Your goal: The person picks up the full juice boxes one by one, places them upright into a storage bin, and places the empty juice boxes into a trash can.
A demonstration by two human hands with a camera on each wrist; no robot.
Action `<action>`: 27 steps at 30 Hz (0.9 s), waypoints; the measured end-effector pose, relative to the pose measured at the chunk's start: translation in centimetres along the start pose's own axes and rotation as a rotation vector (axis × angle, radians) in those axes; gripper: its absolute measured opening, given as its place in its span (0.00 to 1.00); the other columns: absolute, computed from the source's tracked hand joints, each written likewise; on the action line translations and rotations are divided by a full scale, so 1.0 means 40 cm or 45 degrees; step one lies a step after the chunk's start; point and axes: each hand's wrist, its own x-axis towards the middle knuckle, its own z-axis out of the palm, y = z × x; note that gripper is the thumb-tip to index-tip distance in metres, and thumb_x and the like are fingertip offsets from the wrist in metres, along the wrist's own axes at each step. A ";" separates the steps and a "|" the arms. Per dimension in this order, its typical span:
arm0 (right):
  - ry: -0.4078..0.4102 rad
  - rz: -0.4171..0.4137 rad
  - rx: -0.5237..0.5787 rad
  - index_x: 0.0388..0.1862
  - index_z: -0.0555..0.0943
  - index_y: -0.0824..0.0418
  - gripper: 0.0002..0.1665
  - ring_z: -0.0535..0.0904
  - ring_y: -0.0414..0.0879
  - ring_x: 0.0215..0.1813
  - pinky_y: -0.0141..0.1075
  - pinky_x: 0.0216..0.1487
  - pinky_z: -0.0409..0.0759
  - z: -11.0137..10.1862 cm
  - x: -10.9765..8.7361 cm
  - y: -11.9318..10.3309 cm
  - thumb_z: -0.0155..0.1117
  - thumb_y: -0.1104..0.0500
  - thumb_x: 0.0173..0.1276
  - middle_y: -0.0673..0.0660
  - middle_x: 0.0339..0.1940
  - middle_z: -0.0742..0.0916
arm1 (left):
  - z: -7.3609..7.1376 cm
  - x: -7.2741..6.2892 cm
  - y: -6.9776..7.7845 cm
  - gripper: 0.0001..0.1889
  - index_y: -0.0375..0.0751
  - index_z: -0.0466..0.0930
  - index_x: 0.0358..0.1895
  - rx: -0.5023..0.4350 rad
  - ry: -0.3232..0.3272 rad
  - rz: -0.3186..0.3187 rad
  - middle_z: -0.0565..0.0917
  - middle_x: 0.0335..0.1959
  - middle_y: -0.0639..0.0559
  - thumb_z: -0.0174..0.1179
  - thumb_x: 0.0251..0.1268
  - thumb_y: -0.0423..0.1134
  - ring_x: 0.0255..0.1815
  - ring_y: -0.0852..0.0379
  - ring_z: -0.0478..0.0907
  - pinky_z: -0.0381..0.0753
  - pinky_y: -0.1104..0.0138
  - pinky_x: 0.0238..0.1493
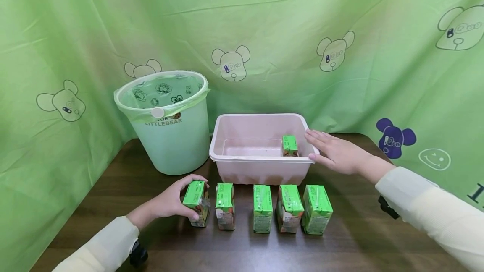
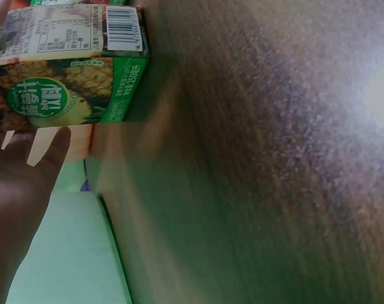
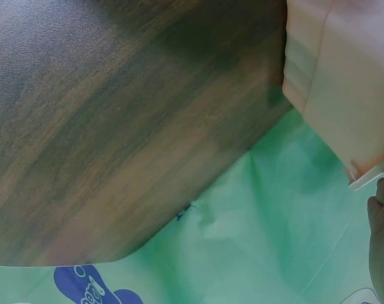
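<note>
Far left: green curtain [image 1: 56, 171], then the dark wood table [image 1: 113, 205], its left edge running diagonally toward the viewer. Bin [image 1: 172, 150], pale green, stands upright at back left, liner [image 1: 166, 114] folded over the rim; its right wall is just beside the pink tub.

Left hand [image 1: 174, 198] in front of the bin, grasping the leftmost carton [image 1: 194, 194], thumb on the near side, fingers round the far side. Carton upright; left wrist view shows a barcode and pineapple print. Cannot tell whether its base is off the wood.

Narrow gap, then second carton [image 1: 225, 205], upright. Widest gap of the row follows, wood showing between.

Pink tub [image 1: 261, 172] sits behind the row, its front wall close to the cartons' back edges. Third carton [image 1: 262, 209] stands before it, a slim gap from the fourth [image 1: 290, 209]. Inside the tub, at the right end, one more carton [image 1: 290, 144]; most of the tub floor to its left shows.

Fifth carton [image 1: 317, 209] ends the row; contact with the fourth unclear.

Right hand [image 1: 336, 150] at the tub's right rim, fingers straight and released, tips against the rim. Wood runs on beyond the fifth carton, beneath the right sleeve [image 1: 427, 205]; rounded table corner behind the hand.
</note>
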 end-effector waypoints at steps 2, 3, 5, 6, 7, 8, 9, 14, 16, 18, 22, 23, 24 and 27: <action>0.008 -0.002 0.002 0.74 0.59 0.70 0.38 0.53 0.62 0.75 0.47 0.75 0.49 0.000 0.000 0.000 0.49 0.45 0.77 0.67 0.75 0.61 | 0.002 0.000 -0.001 0.40 0.32 0.64 0.64 0.031 0.020 0.005 0.71 0.58 0.30 0.75 0.46 0.28 0.47 0.51 0.78 0.82 0.62 0.46; 0.009 -0.002 0.003 0.74 0.59 0.70 0.38 0.53 0.62 0.75 0.46 0.75 0.49 -0.001 0.000 0.000 0.49 0.45 0.77 0.67 0.75 0.61 | 0.003 0.000 -0.001 0.39 0.33 0.65 0.64 0.052 0.030 0.010 0.71 0.57 0.31 0.75 0.46 0.28 0.46 0.51 0.78 0.82 0.62 0.45; 0.008 0.001 0.006 0.74 0.59 0.70 0.38 0.52 0.62 0.75 0.46 0.75 0.49 -0.001 -0.001 -0.001 0.49 0.45 0.77 0.67 0.75 0.61 | 0.004 0.000 -0.002 0.38 0.37 0.67 0.63 0.090 0.052 0.014 0.73 0.56 0.34 0.75 0.46 0.29 0.45 0.51 0.78 0.82 0.61 0.44; 0.007 0.004 0.008 0.74 0.59 0.70 0.38 0.52 0.62 0.75 0.47 0.75 0.49 -0.001 -0.001 -0.001 0.49 0.45 0.77 0.67 0.75 0.61 | 0.005 0.000 -0.002 0.38 0.39 0.67 0.63 0.104 0.063 0.012 0.74 0.56 0.35 0.76 0.46 0.29 0.45 0.51 0.78 0.82 0.61 0.44; 0.004 0.005 0.008 0.74 0.59 0.70 0.38 0.52 0.62 0.75 0.48 0.75 0.50 0.000 0.000 -0.001 0.49 0.45 0.77 0.67 0.75 0.61 | 0.006 0.000 -0.002 0.37 0.40 0.68 0.63 0.117 0.073 0.011 0.74 0.55 0.37 0.76 0.46 0.30 0.44 0.51 0.78 0.83 0.61 0.43; -0.003 0.006 0.010 0.74 0.58 0.70 0.38 0.52 0.62 0.76 0.49 0.74 0.50 0.000 -0.001 -0.002 0.48 0.45 0.77 0.67 0.76 0.61 | 0.007 -0.001 -0.002 0.37 0.41 0.68 0.62 0.126 0.083 0.008 0.75 0.55 0.38 0.76 0.46 0.30 0.43 0.51 0.79 0.83 0.60 0.43; -0.005 0.007 0.012 0.74 0.58 0.70 0.38 0.52 0.62 0.76 0.50 0.74 0.51 0.000 0.000 -0.002 0.48 0.45 0.77 0.67 0.76 0.60 | 0.008 -0.001 -0.002 0.37 0.42 0.68 0.62 0.134 0.092 0.006 0.75 0.54 0.40 0.76 0.46 0.31 0.43 0.51 0.79 0.83 0.60 0.43; -0.003 0.009 0.006 0.74 0.59 0.70 0.38 0.52 0.62 0.76 0.52 0.73 0.53 0.002 0.001 -0.001 0.49 0.46 0.77 0.67 0.76 0.61 | 0.009 -0.004 0.002 0.37 0.38 0.69 0.62 0.182 0.134 -0.002 0.77 0.52 0.41 0.76 0.46 0.32 0.41 0.51 0.79 0.83 0.60 0.41; 0.005 0.007 0.005 0.74 0.59 0.70 0.38 0.53 0.62 0.76 0.51 0.74 0.52 0.005 0.001 0.000 0.49 0.46 0.77 0.67 0.76 0.61 | 0.007 -0.006 0.005 0.37 0.35 0.69 0.62 0.210 0.148 -0.005 0.77 0.51 0.41 0.77 0.46 0.32 0.42 0.52 0.78 0.83 0.61 0.41; 0.016 0.004 0.005 0.74 0.59 0.70 0.38 0.53 0.61 0.75 0.48 0.75 0.50 0.008 0.001 0.001 0.49 0.45 0.77 0.67 0.75 0.61 | 0.003 -0.007 0.010 0.37 0.35 0.69 0.61 0.238 0.161 -0.010 0.78 0.51 0.42 0.77 0.45 0.33 0.43 0.52 0.77 0.83 0.61 0.41; 0.034 -0.014 0.000 0.73 0.60 0.71 0.38 0.54 0.63 0.75 0.47 0.75 0.50 0.008 0.000 0.002 0.49 0.45 0.77 0.68 0.75 0.62 | -0.008 -0.007 0.028 0.37 0.35 0.70 0.61 0.265 0.183 -0.016 0.77 0.51 0.44 0.78 0.45 0.33 0.44 0.51 0.77 0.83 0.60 0.40; 0.033 -0.012 0.001 0.73 0.60 0.71 0.38 0.54 0.63 0.75 0.47 0.75 0.50 0.007 -0.001 0.002 0.49 0.45 0.77 0.68 0.75 0.62 | -0.011 -0.006 0.034 0.37 0.36 0.70 0.61 0.274 0.190 -0.014 0.77 0.51 0.44 0.78 0.44 0.33 0.43 0.51 0.77 0.83 0.60 0.40; 0.032 -0.012 0.000 0.73 0.60 0.71 0.38 0.54 0.63 0.75 0.48 0.74 0.51 0.006 -0.001 0.002 0.49 0.45 0.77 0.68 0.75 0.62 | -0.014 -0.005 0.041 0.37 0.37 0.70 0.61 0.276 0.195 -0.012 0.77 0.51 0.44 0.78 0.44 0.33 0.43 0.51 0.77 0.83 0.60 0.39; 0.020 -0.010 -0.007 0.73 0.60 0.71 0.38 0.54 0.63 0.75 0.53 0.72 0.54 0.002 0.001 0.002 0.49 0.45 0.77 0.68 0.75 0.62 | -0.021 0.000 0.063 0.36 0.39 0.71 0.60 0.285 0.207 0.004 0.77 0.50 0.44 0.78 0.44 0.32 0.43 0.50 0.77 0.83 0.60 0.38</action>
